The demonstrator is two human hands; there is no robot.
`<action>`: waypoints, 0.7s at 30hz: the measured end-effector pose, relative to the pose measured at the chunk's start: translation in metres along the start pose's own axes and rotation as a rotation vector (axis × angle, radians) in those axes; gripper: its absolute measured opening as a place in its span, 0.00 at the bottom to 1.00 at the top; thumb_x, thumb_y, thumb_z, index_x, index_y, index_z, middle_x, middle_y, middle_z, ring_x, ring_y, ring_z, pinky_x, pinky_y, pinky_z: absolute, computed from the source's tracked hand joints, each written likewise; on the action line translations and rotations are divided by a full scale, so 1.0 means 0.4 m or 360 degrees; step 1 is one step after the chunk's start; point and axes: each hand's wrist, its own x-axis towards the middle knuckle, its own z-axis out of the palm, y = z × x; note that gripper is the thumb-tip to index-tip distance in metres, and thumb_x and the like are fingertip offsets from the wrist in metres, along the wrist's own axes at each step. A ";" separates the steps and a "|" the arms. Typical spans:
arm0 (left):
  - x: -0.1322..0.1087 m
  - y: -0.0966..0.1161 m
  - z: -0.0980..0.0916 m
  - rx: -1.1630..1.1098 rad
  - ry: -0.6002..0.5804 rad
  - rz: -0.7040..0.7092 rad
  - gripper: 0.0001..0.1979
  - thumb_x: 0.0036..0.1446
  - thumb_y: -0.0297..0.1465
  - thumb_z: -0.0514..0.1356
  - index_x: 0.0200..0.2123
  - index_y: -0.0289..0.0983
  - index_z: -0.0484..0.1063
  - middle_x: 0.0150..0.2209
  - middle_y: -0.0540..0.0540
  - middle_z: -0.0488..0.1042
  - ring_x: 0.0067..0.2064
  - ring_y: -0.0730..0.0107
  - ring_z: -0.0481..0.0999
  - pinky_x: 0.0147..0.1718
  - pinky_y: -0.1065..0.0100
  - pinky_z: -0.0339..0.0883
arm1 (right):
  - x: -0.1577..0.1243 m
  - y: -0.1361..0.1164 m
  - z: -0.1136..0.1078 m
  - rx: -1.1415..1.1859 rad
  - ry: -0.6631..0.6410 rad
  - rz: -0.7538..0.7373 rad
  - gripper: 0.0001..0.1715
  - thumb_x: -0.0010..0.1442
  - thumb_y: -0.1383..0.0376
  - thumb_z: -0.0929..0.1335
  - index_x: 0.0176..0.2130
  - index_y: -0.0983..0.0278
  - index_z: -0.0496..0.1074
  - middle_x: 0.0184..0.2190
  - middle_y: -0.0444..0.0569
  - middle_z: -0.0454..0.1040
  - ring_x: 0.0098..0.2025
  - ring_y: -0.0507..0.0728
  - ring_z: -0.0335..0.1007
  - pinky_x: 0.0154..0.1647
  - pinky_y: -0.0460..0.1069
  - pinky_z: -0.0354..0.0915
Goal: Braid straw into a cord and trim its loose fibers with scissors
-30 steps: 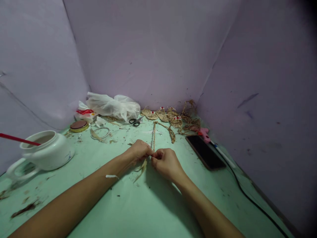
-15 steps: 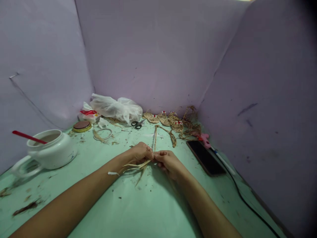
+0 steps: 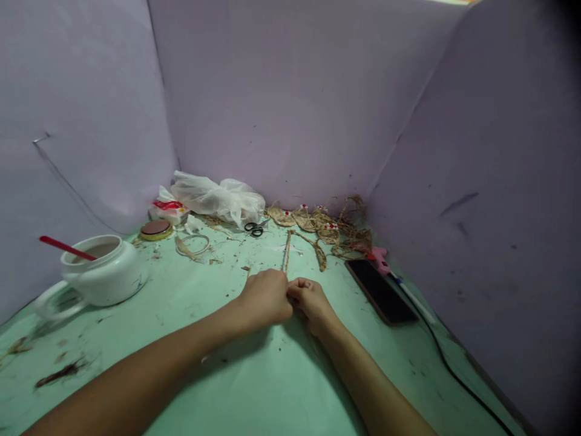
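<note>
A person's right hand (image 3: 313, 306) is pinching the near end of a thin cord (image 3: 287, 253) between thumb and finger, while the left hand (image 3: 267, 298) is resting beside it, knuckles up, its fingertips hidden and its grip impossible to tell. The cord is running away from both hands over a green tabletop (image 3: 254, 387), its far end meeting a thicker braided length (image 3: 320, 254). Black-handled scissors (image 3: 255, 229) are lying beyond, near woven discs (image 3: 305, 219) dotted with red beads. A phone (image 3: 381, 292) is lying to the right; a white mug (image 3: 106, 275) is standing at left, holding a red stick (image 3: 66, 247).
</note>
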 end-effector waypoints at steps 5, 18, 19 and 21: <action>-0.030 0.033 0.027 0.0104 -0.0011 0.0086 0.12 0.41 0.27 0.56 0.32 0.34 0.73 0.31 0.39 0.74 0.37 0.62 0.71 0.36 0.67 0.60 | -0.001 -0.001 -0.007 0.0128 -0.0006 0.0081 0.04 0.35 0.68 0.63 0.20 0.65 0.63 0.09 0.36 0.56 0.12 0.44 0.45 0.13 0.43 0.40; 0.087 -0.054 -0.004 -0.1114 -0.0625 -0.0405 0.07 0.44 0.28 0.55 0.20 0.31 0.69 0.15 0.50 0.64 0.14 0.80 0.58 0.14 0.75 0.51 | 0.001 -0.018 -0.026 -0.0006 -0.0275 0.0035 0.09 0.39 0.63 0.68 0.20 0.66 0.64 0.14 0.40 0.64 0.13 0.44 0.47 0.14 0.42 0.41; 0.089 -0.054 0.001 -0.1118 -0.0641 -0.0431 0.06 0.42 0.27 0.56 0.18 0.31 0.68 0.14 0.51 0.62 0.14 0.80 0.57 0.14 0.75 0.50 | 0.005 -0.014 -0.028 -0.0054 -0.0272 0.0006 0.09 0.39 0.64 0.68 0.20 0.66 0.65 0.14 0.41 0.65 0.13 0.44 0.49 0.14 0.42 0.43; 0.091 -0.055 0.005 -0.1083 -0.0624 -0.0486 0.06 0.39 0.26 0.57 0.14 0.32 0.65 0.10 0.53 0.58 0.12 0.80 0.54 0.12 0.74 0.45 | 0.013 -0.005 -0.034 -0.0159 -0.0239 -0.0082 0.06 0.39 0.66 0.68 0.20 0.66 0.65 0.14 0.41 0.65 0.15 0.46 0.52 0.16 0.43 0.46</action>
